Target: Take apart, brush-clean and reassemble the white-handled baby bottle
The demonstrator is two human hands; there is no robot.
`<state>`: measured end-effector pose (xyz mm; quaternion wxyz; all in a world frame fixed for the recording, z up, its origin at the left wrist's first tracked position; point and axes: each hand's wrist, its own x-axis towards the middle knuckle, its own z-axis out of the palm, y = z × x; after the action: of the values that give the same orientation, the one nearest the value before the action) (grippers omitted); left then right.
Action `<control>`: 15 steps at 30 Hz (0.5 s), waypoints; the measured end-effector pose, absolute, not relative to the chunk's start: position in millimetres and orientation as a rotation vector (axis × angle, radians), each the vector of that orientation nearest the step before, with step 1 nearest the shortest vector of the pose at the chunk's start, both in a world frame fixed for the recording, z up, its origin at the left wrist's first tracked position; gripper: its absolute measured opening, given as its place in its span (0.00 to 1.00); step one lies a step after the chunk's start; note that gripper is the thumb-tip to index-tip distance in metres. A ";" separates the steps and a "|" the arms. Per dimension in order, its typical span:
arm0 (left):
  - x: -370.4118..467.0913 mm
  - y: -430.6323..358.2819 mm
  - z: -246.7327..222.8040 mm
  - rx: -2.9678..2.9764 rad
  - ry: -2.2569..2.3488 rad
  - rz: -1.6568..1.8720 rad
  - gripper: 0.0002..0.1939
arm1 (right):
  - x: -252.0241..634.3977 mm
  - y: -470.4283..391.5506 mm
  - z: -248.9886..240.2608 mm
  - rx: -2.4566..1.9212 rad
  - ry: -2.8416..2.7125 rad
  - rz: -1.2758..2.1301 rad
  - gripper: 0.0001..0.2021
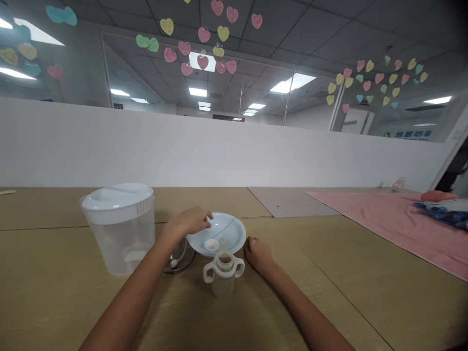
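A shallow white bowl sits on the table with a small white ring-shaped part and a clear piece in it. My left hand hovers at the bowl's left rim, thumb and forefinger slightly apart, nothing visible between them. Beside the bowl's right edge, my right hand rests with curled fingers by a yellow edge; what they hold is hidden. An uncapped bottle with two white handles stands upright in front of the bowl. Partly behind my left forearm lies a dark round lid with a pale tube and white tip.
A large clear container with a white lid stands on the left. On the right, a pink cloth covers part of the table, with folded fabric on it. A low white wall runs along the back.
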<state>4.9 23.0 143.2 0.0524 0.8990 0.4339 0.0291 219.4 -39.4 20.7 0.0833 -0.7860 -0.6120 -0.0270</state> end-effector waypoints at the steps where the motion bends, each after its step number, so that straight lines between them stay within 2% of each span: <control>1: 11.1 21.6 139.9 2.749 1.225 0.085 0.19 | 219.7 -39.1 20.2 -2.348 -1.814 -0.072 0.12; 9: 47.3 29.1 90.7 2.830 1.138 0.083 0.15 | 226.3 -37.1 21.9 -2.332 -1.558 -0.065 0.14; 15: 46.3 23.4 102.3 2.884 1.105 0.198 0.07 | 226.2 -44.3 30.6 -2.011 -1.387 -0.265 0.21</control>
<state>46.3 23.4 102.3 0.0234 0.9316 0.3569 0.0641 226.2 -44.3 30.6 0.3356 -0.7708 -0.5319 -0.1015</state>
